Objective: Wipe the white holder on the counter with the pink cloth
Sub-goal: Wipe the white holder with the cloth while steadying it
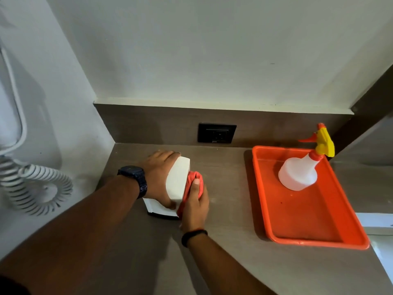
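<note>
White holder [177, 179] sits between both hands: left hand [158, 177] clamped on its left side, right hand [195, 207] pressing bunched pink cloth [190, 184] against its right.

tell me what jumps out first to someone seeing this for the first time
The bright orange tray on the right of the counter, with a white spray bottle standing in it. At centre, the left hand grips the white holder while the right hand presses the pink cloth against its side.
</note>
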`<state>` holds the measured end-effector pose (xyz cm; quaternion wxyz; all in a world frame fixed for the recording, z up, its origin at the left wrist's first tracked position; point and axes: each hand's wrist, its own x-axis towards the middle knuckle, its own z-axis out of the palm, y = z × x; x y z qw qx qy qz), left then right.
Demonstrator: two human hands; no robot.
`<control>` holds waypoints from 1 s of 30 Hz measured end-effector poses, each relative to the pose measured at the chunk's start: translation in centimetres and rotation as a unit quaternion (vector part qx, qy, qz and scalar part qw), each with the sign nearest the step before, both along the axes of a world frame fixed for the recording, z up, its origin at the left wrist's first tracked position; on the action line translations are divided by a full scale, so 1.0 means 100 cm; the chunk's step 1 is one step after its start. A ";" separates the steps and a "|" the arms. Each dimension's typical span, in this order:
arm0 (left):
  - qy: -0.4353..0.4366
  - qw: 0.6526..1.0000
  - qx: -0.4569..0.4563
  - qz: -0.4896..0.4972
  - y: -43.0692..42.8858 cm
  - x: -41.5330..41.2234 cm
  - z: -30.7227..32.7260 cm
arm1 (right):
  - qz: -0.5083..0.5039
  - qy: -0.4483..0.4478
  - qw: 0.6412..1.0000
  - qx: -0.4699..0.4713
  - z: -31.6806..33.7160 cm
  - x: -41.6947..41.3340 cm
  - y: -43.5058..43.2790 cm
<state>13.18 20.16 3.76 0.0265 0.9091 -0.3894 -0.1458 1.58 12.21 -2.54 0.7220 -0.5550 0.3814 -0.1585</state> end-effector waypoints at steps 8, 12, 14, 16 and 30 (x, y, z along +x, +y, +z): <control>-0.008 1.000 0.011 0.012 -0.001 -0.001 -0.002 | 0.031 0.042 0.999 -0.012 -0.005 0.027 -0.021; -0.002 1.000 -0.001 0.016 -0.001 0.000 -0.003 | -0.013 0.034 0.999 -0.029 -0.002 0.006 -0.003; -0.010 1.000 -0.003 0.003 -0.003 0.002 -0.005 | -0.011 0.012 0.999 -0.041 0.008 0.011 -0.006; -0.024 1.000 -0.002 -0.009 -0.003 0.004 -0.006 | -0.006 -0.005 0.998 -0.061 0.015 0.026 -0.017; -0.006 1.000 -0.017 0.009 -0.001 0.001 -0.002 | 0.019 -0.009 0.996 -0.090 0.023 0.049 -0.030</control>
